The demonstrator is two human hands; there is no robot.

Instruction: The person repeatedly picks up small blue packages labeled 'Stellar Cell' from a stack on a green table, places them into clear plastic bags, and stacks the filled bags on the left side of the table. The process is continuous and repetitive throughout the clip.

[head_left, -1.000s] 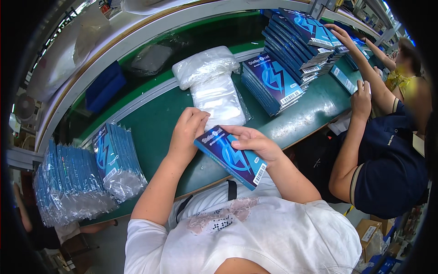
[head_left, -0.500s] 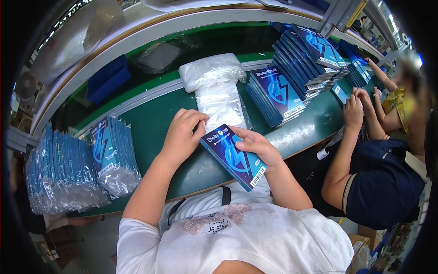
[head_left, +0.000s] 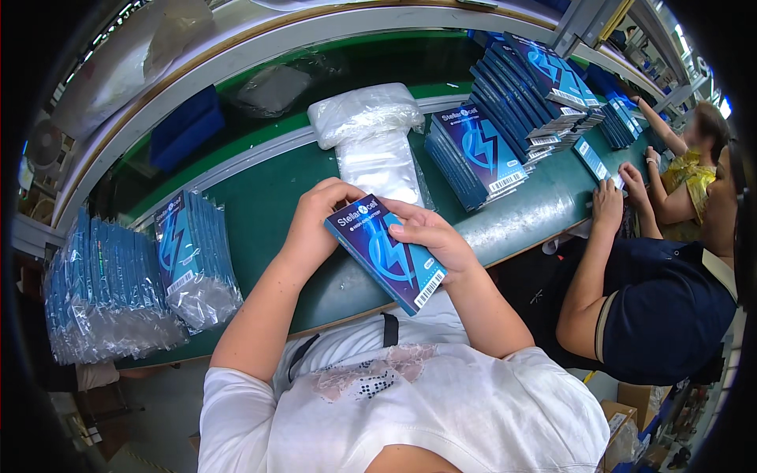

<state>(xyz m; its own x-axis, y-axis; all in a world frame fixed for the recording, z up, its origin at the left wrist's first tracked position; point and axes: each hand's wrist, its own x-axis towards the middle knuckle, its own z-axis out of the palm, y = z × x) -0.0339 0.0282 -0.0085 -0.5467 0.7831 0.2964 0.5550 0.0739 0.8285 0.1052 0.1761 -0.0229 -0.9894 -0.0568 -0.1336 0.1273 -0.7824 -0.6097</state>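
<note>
A flat blue battery box (head_left: 386, 254) with a lightning design is tilted in front of me, gripped by my right hand (head_left: 441, 240) with the thumb on its front face. My left hand (head_left: 315, 223) is curled at the box's upper left corner. Its fingertips go behind the box, so what they hold is hidden. Just beyond both hands lies a pile of clear plastic bags (head_left: 378, 169), its far end bunched into a thick roll (head_left: 367, 114).
Bagged boxes (head_left: 118, 284) stand in rows at the left, beside another bagged group (head_left: 193, 260). Stacks of unbagged boxes (head_left: 481, 154) rise at the right of the green table (head_left: 276, 189). A co-worker in dark blue (head_left: 662, 315) works close on my right; another person sits beyond.
My right hand has brought the box left and slightly up, toward my left hand. The left fingertips, visible by the bags before, are now behind the box.
</note>
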